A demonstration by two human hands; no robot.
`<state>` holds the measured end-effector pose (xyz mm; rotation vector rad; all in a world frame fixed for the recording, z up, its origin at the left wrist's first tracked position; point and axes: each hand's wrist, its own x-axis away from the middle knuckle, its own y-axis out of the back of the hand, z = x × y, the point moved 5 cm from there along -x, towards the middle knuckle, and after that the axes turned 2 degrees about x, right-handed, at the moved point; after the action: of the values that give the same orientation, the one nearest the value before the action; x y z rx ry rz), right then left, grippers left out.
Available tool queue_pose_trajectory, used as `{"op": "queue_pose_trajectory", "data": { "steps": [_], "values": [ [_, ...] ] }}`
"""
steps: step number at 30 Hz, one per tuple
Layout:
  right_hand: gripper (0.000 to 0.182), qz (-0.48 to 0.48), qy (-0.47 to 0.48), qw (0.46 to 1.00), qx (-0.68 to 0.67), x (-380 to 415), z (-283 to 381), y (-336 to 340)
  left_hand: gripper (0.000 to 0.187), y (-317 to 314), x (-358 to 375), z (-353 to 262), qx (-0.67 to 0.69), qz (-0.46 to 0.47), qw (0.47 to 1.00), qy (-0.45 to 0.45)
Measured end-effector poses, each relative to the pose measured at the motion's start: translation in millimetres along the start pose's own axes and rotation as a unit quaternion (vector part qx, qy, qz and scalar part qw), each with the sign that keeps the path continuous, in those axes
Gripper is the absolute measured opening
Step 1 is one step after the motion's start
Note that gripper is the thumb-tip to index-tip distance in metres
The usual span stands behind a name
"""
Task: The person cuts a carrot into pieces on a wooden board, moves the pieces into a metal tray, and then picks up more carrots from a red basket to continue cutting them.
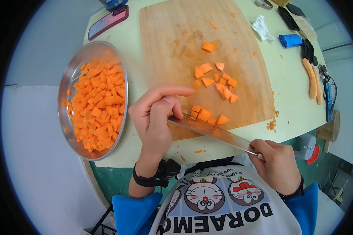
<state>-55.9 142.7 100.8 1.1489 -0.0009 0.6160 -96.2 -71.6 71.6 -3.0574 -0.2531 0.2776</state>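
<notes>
My right hand (278,166) is wrapped round the handle of a kitchen knife (215,134). The blade slants up to the left across the near edge of a wooden cutting board (164,31). My left hand (155,113) is at the blade's far end, with its index finger stretched out, the other fingers curled and a fingertip against the blade. A row of carrot chunks (204,114) sits along the blade's far side. More cut carrot pieces (224,92) are scattered farther up the board. Left of the board, a metal tray (125,100) holds a heap of diced carrot (100,102).
A phone (108,22) lies at the far left. Along the right side are a crumpled tissue (261,28), a blue roll (290,40) and long peeled carrots (312,78). Carrot scraps (271,124) lie at the board's right corner. The table's near edge borders my apron.
</notes>
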Motion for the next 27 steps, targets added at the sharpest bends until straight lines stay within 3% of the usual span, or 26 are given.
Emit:
{"op": "queue_pose_trajectory", "data": {
  "steps": [5,27],
  "values": [
    [0.013,0.004,-0.005,1.000,0.001,0.7,0.4,-1.2,0.029,-1.3,-0.1,0.9,-0.046,-0.001,0.999,0.009],
    [0.018,0.000,0.004,1.000,0.006,3.1,1.5,-4.9,0.028,0.9,-2.2,6.0,-0.018,0.009,1.000,-0.008]
  ]
}}
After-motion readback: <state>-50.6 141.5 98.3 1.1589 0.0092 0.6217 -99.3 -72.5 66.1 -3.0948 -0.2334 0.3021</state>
